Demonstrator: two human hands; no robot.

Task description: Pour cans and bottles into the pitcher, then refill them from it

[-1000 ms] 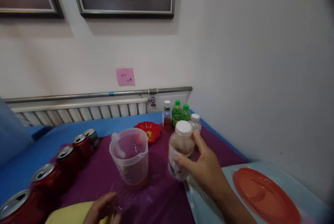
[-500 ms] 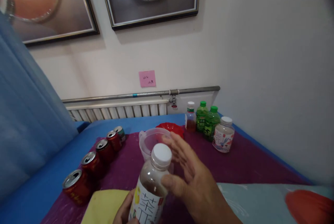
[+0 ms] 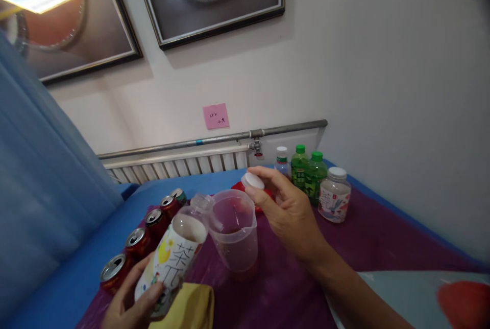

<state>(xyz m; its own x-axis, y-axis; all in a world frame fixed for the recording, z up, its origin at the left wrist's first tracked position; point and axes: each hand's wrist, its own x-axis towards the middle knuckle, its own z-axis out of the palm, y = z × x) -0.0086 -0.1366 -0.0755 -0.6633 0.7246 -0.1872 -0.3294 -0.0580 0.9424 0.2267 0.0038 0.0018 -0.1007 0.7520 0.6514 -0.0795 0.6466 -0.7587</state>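
My left hand (image 3: 132, 293) is wrapped round the lower part of a clear drink bottle (image 3: 174, 257) with a white label. The bottle is uncapped and tilted to the right, its mouth over the left rim of a clear plastic measuring jug (image 3: 237, 250). Some liquid shows in the jug. Between thumb and fingers, my right hand (image 3: 289, 209) pinches a white bottle cap (image 3: 253, 181) above the jug's right side. A red dish (image 3: 238, 186) is partly hidden behind the jug and the hand.
Several drink cans (image 3: 140, 241) line the left side. At the back right stand two green bottles (image 3: 316, 178), a white-capped bottle (image 3: 282, 158) and a wide jar (image 3: 335, 196). A yellow cloth (image 3: 191, 308) lies in front on the purple cover (image 3: 275, 288). A radiator (image 3: 184, 163) runs along the wall.
The cap has come off the bottle and is in my right hand, which moved up and away. My left hand has shifted left and tipped the bottle toward the jug.
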